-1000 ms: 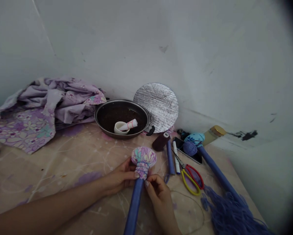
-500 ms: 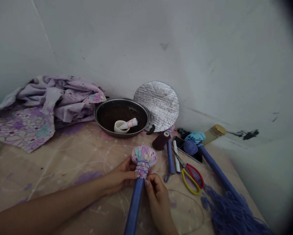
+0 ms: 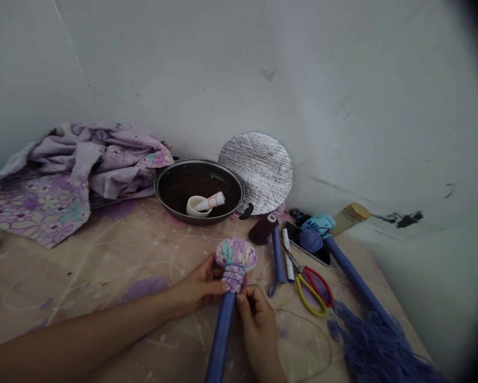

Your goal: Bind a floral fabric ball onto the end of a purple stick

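Note:
My left hand [image 3: 201, 287] is closed round the neck of a cloth-headed stick [image 3: 219, 335], its thumb on the gathered fabric. The stick has a blue shaft and a rounded head of purple floral cloth, bound below with thread, and it tilts up away from me. Against the right side of the neck, my right hand [image 3: 258, 322] is pinched, thumb and forefinger together; what lies between them is too small to make out. A thin brownish thread [image 3: 316, 322] curves over the table beside that hand.
Scissors [image 3: 313, 287], a white marker [image 3: 288, 255], a dark thread spool [image 3: 262, 230], another stick [image 3: 354, 279] and blue yarn [image 3: 378, 346] lie at right. A pan [image 3: 159, 194] holding a cup [image 3: 195, 208], a silver disc [image 3: 258, 173] and crumpled floral cloth [image 3: 51, 207] stand behind.
The stick and both hands shift very slightly to the right in view. The left hand keeps its hold on the neck, and the right hand stays pinched beside it.

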Available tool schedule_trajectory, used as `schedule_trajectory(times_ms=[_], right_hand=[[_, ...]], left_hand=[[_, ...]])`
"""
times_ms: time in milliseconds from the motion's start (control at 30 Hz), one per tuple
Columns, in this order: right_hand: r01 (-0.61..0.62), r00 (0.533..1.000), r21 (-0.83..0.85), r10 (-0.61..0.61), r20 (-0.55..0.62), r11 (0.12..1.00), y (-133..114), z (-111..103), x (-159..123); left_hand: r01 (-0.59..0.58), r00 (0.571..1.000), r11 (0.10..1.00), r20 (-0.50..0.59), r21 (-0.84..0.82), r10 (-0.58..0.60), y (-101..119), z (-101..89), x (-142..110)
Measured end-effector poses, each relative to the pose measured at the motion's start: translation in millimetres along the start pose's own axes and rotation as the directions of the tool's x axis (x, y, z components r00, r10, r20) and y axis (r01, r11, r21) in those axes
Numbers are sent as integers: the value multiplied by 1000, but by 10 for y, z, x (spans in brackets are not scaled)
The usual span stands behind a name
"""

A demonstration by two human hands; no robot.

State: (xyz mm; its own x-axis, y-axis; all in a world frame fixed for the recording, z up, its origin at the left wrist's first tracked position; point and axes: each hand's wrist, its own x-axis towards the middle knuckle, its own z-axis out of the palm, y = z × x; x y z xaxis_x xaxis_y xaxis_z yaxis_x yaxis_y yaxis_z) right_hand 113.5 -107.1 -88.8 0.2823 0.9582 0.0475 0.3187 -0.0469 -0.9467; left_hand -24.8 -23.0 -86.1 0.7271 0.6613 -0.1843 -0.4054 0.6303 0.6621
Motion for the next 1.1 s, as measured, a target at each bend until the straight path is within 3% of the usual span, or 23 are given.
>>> schedule_trajectory(times_ms=[167,733,1100], right_hand=[[-9,1000,-7,9,23,1000,-2,-17,-2],[74,994,35,-76,83,997,-30,-87,18],[363,931,-247,-342,127,898,-123,-163,68]], left_hand=[[-37,999,999,0,-17,37,-13,-16,16],[2,1000,997,30,-75,0,39,-29,-12],[-14,1000,998,24,-54,15,38,-5,-22]])
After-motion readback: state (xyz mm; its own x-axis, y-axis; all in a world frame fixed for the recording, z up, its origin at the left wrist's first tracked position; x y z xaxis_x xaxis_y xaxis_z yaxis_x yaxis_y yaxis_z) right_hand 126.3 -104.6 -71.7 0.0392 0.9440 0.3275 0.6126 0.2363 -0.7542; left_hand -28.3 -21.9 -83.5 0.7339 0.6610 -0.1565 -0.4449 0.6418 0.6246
